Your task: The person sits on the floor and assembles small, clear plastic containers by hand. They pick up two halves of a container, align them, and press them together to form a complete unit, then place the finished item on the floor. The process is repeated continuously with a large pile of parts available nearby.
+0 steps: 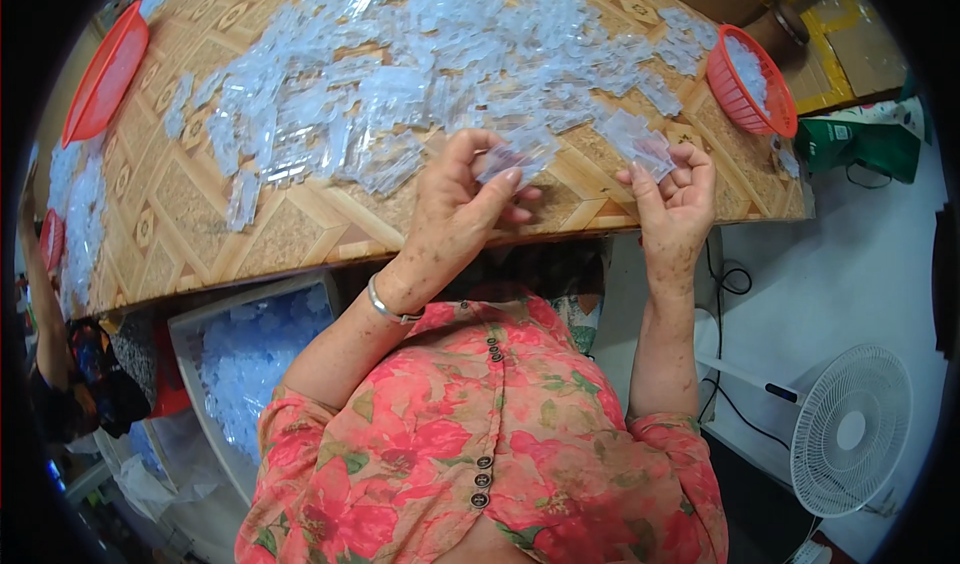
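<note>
At the lower left of the frame a bin (215,339) holds clear plastic pieces. Mid-frame, the left hand (460,209) pinches a clear strip (515,159) between thumb and fingers, and the right hand (675,199) grips a second clear piece (645,149) in curled fingers. Beyond them a pile (420,74) covers the counter (290,229). Red baskets sit at upper right (750,84) and upper left (105,69).

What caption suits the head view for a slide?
Left hand and right hand each hold clear plastic pieces over a patterned table.
</note>
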Available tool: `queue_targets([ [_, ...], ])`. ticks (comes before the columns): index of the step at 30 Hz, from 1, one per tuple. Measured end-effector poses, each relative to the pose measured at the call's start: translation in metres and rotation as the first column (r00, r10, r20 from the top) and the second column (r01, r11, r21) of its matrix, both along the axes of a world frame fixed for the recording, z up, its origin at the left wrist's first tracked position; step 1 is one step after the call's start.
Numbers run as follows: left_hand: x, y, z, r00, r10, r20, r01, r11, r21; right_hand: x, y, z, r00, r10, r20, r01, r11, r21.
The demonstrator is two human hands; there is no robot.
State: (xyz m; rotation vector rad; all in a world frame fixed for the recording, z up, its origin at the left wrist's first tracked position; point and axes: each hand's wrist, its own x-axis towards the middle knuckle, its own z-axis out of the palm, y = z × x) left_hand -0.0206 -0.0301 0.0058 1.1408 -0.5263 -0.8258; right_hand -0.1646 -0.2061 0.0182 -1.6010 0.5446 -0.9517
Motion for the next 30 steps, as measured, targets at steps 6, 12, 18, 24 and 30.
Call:
queue_targets([
  [6,-0.010,-0.005,-0.004,1.000,0.010,-0.015,-0.012,0.990,-0.143,0.023,0.052,0.002,0.996,0.017,-0.085,-0.063,0.809,-0.584],
  [12,-0.004,0.014,0.005,0.975,-0.037,-0.219,0.008,0.991,-0.133,0.021,0.058,0.013,0.965,0.142,-0.221,-0.257,0.688,-0.679],
  [18,-0.003,0.020,0.008,0.974,-0.146,-0.175,0.115,0.977,-0.180,0.020,0.050,0.030,0.938,0.210,-0.274,-0.345,0.625,-0.700],
  [24,-0.008,0.020,0.013,0.931,-0.182,-0.318,0.104,0.964,-0.247,0.016,0.058,0.018,0.940,0.236,-0.247,-0.328,0.824,-0.461],
  [30,-0.011,0.019,0.012,0.959,-0.174,-0.224,0.117,0.962,-0.246,0.019,0.069,0.011,0.940,0.253,-0.230,-0.329,0.853,-0.405],
])
